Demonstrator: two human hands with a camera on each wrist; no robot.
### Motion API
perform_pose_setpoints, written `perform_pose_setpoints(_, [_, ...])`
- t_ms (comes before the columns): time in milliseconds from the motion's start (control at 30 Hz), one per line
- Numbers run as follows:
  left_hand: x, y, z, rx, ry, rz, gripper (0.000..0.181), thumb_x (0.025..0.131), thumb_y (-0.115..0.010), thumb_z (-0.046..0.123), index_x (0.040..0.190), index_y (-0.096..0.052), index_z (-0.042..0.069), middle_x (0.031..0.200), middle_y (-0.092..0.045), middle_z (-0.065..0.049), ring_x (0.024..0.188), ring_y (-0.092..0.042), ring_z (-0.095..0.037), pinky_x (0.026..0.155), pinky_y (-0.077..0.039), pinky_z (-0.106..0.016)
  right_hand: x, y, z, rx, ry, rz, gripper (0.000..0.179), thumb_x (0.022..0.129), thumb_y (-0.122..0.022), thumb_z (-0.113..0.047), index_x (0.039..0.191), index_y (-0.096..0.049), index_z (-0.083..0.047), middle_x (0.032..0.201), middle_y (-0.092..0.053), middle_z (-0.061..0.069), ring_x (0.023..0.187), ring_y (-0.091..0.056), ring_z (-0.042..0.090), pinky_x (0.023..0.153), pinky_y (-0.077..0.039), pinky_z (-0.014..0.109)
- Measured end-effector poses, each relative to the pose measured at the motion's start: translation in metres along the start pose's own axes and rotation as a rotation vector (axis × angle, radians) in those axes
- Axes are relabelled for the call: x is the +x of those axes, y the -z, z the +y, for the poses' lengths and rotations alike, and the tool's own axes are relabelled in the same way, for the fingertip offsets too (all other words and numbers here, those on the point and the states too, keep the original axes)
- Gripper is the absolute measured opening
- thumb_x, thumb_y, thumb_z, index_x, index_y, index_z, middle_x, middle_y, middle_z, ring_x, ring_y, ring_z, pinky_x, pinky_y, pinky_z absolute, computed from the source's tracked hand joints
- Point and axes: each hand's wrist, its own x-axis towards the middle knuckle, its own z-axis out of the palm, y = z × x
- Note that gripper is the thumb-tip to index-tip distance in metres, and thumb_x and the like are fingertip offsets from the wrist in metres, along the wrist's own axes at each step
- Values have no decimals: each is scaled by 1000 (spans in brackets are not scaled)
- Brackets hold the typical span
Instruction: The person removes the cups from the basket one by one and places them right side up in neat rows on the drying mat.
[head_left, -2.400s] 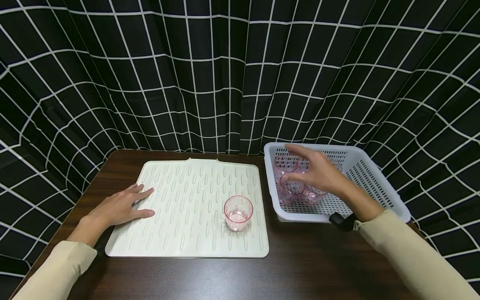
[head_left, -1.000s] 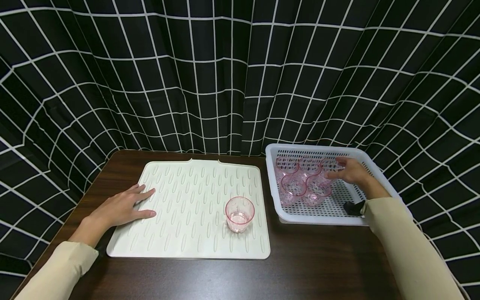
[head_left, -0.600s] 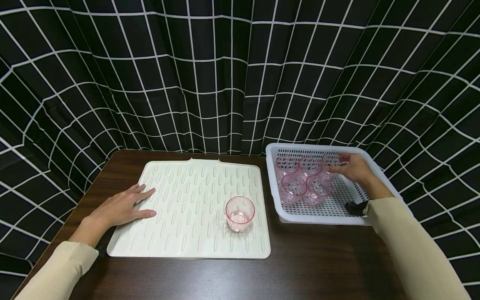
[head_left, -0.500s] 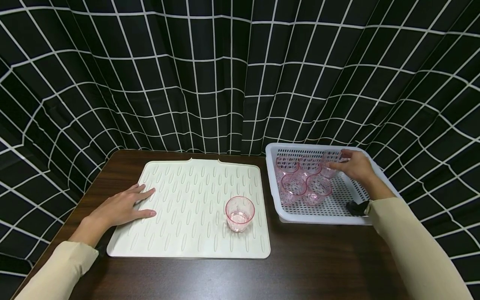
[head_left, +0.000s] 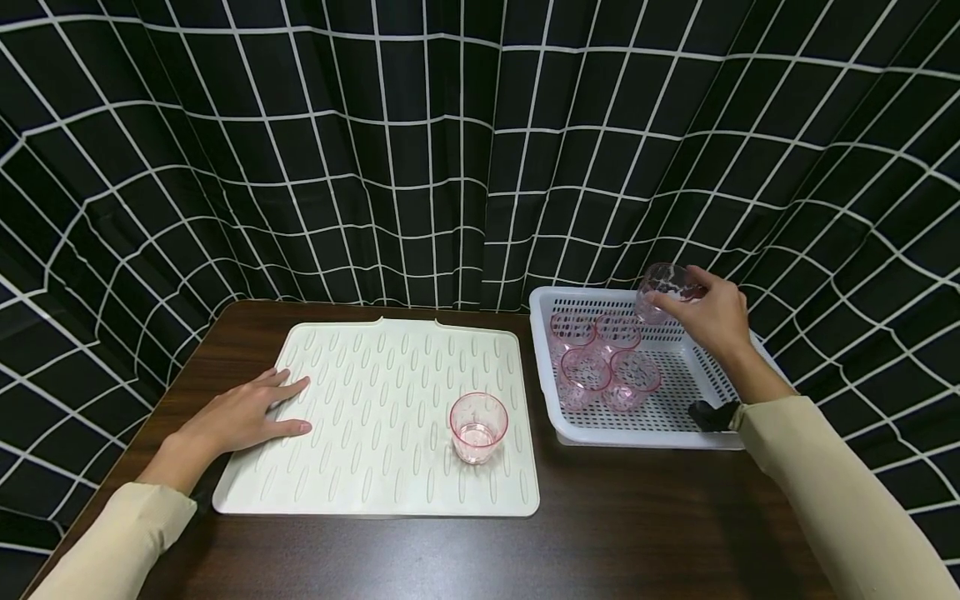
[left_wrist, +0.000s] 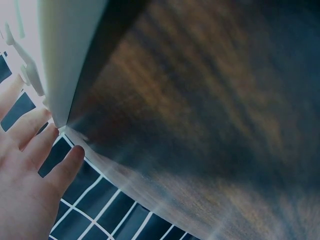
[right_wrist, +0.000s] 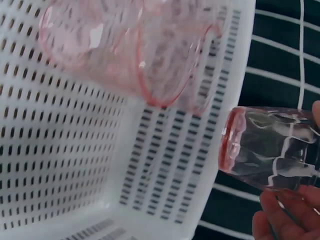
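In the head view, my right hand (head_left: 714, 317) holds a clear pink-tinted tumbler (head_left: 662, 293) between thumb and fingers, over the back part of the white basket (head_left: 555, 417). The right wrist view shows that tumbler (right_wrist: 270, 147) beside the basket's rim, its pink-edged end facing the basket. Several more pink-rimmed tumblers (head_left: 585, 375) stand close together in the basket's left half. My left hand (head_left: 232, 415) rests, fingers spread, on the left edge of a white ridged draining board (head_left: 352, 425). One pink-rimmed tumbler (head_left: 477, 429) stands on the board's right side.
The board and basket sit side by side on a dark wooden table (head_left: 375, 554), with a narrow strip of wood between them. A black curtain with white grid lines (head_left: 420, 167) encloses the back and sides. A black strap (head_left: 708, 415) hangs at my right wrist.
My right hand moved over the basket to its back right tumbler, took hold of it and raised it up out of the group. My left hand stayed in place.
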Motion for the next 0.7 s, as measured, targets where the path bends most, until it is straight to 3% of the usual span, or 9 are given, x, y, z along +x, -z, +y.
perform_pose_setpoints(167, [0,0,0,5,7,-3,95,79,-65,74,146,-50,8,151,-38,-31,140,-29,-53,97,-33,-76,-6,-6,-20,41,61,19,94,85,-73,-54,153,-35,-2,140,-51,27,118,-52,40,94,-48,53])
perform_pose_setpoints(433, [1,-1,-2,5,4,-3,96,79,-62,76,146,-50,8,151,-37,-31,140,-29,-53,97,-33,-76,-16,-24,-53,75,131,-21,91,85,-74,-53,152,-38,-3,140,-52,24,121,-51,39,91,-50,55])
perform_pose_setpoints(700, [1,0,-3,16,-2,-2,96,79,-61,77,145,-51,8,151,-38,-31,139,-31,-53,96,-34,-75,-26,-45,-83,101,253,-99,79,86,-79,-36,148,-45,-1,139,-55,22,118,-56,35,88,-52,50])
